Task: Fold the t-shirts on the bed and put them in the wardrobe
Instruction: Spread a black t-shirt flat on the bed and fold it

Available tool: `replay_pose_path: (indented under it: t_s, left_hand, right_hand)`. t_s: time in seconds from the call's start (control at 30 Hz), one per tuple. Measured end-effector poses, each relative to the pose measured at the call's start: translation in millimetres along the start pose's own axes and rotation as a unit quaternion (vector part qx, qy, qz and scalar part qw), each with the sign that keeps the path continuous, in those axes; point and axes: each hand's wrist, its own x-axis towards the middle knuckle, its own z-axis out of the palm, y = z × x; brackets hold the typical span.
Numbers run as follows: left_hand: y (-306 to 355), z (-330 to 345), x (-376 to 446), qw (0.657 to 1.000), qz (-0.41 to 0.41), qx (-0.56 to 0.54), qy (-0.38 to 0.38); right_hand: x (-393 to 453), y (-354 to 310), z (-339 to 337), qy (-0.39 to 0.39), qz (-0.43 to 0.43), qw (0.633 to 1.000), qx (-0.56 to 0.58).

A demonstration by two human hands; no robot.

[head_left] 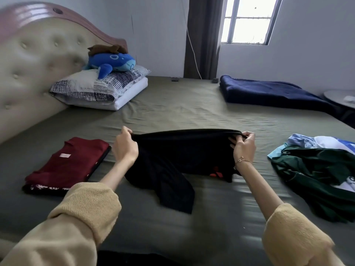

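Both hands had their grip clamped on one black t-shirt [178, 150] at the centre of the frame: the left hand [125, 145] pinched its upper edge at one end and the right hand [244, 144] pinched the other end, fingers curled over the cloth. Held so, that edge was stretched taut and lifted off the bed [172, 104], while the rest of the shirt sagged down and trailed onto the sheet toward the lower middle of the frame, a small red mark showing near its lower right. Pulling the edge straight between two hands likely served to square the garment before laying it flat for a fold.

Just left of the left hand lay a dark red t-shirt [71, 162], already folded into a neat rectangle, with another dark folded piece seeming to lie under it. At the right edge of the frame sat an unfolded heap [315, 169] of green, pale blue and white clothes, probably waiting their turn. So the folding looked partly done, and no wardrobe was in view.

Farther out, the olive sheet was lightly creased. A folded navy blanket [272, 93] lay at upper right; patterned pillows [99, 87] with a blue plush whale [113, 62] on top rested against the padded headboard [38, 60] at upper left. A window [247, 20] with a dark curtain lit the pale walls.
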Motion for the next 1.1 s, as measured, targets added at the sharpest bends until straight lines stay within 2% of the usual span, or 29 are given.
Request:
replay_pose_path:
  t_s: [0.1,0.17,0.27,0.33,0.4,0.47,0.57,0.63,0.7,0.77,0.83,0.9,1.03,1.07,1.1]
  left_hand:
    - [0,4,-5,0.999,-0.047,0.005,-0.004]
    - [3,12,-11,0.998,0.006,0.048,-0.041]
    - [17,26,-26,0.980,0.106,0.010,-0.167]
    - [37,33,-41,0.949,0.163,-0.072,-0.259]
    - [58,40,-54,0.918,0.183,-0.130,-0.328]
    - [73,44,-59,0.915,0.187,-0.157,-0.322]
    - [83,42,-54,0.923,0.186,-0.214,-0.259]
    - [84,39,-46,0.924,0.144,-0.252,-0.247]
    - [80,35,-37,0.909,0.100,-0.305,-0.265]
    - [72,38,-27,0.905,0.060,-0.328,-0.266]
    - [64,35,-20,0.917,0.018,-0.303,-0.260]
    - [58,25,-21,0.930,-0.004,-0.267,-0.254]
    - [39,16,-23,0.965,-0.009,-0.121,-0.234]
    - [36,13,-21,0.968,-0.016,-0.111,-0.223]
    - [33,10,-19,0.972,-0.022,-0.102,-0.211]
  right_hand:
    - [-6,-9,1,-0.062,-0.018,0.997,0.030]
    - [-9,-14,4,-0.094,-0.054,0.994,-0.021]
    - [-19,-23,8,-0.152,-0.129,0.975,-0.102]
    - [-27,-28,12,-0.217,-0.175,0.953,-0.116]
    - [-31,-30,17,-0.285,-0.215,0.924,-0.135]
    - [-33,-30,19,-0.320,-0.253,0.901,-0.148]
    - [-30,-24,14,-0.329,-0.257,0.896,-0.154]
    - [-25,-12,9,-0.314,-0.225,0.899,-0.206]
    - [-23,3,7,-0.315,-0.187,0.878,-0.307]
    - [-25,18,8,-0.331,-0.113,0.860,-0.371]
    - [-29,29,11,-0.346,-0.052,0.846,-0.403]
    - [-36,30,17,-0.346,-0.045,0.816,-0.460]
    - [-38,15,32,-0.286,-0.015,0.760,-0.583]
    - [-36,10,34,-0.281,0.012,0.755,-0.592]
    - [-32,4,37,-0.286,0.049,0.771,-0.566]
